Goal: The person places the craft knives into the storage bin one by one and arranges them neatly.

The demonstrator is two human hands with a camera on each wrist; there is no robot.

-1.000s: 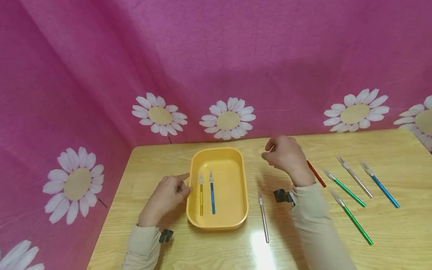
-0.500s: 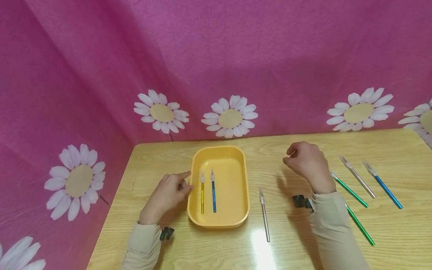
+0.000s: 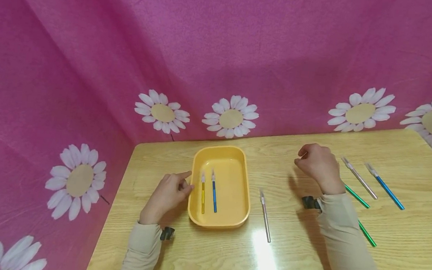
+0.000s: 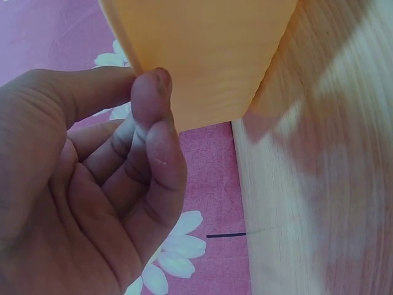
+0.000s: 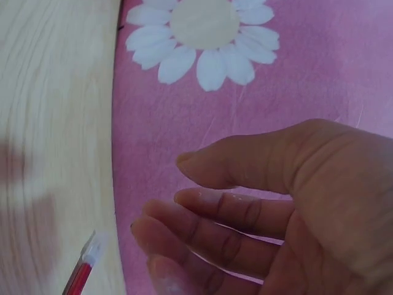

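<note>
My left hand (image 3: 166,195) is at the left rim of a yellow plastic tray (image 3: 247,193), its thumb and fingers pinching the edge in the left wrist view. Inside the tray lie a yellow craft knife (image 3: 203,197) and a blue craft knife (image 3: 214,197), side by side. My right hand (image 3: 318,163) hovers above the table to the right, fingers loosely bent around nothing. Below it, the right wrist view catches a red craft knife (image 5: 78,279), which the hand hides in the head view. A silver craft knife (image 3: 265,218) lies just right of the tray.
Right of my right arm lie another silver craft knife (image 3: 360,178), a blue one (image 3: 388,191) and two green ones, the nearer green craft knife (image 3: 367,234) partly behind the sleeve. A pink flowered cloth (image 3: 285,51) hangs behind and left of the wooden table (image 3: 205,258).
My right hand has moved right, away from the tray, and now covers the red craft knife and parts of the green ones. My left hand has stayed at the tray rim.
</note>
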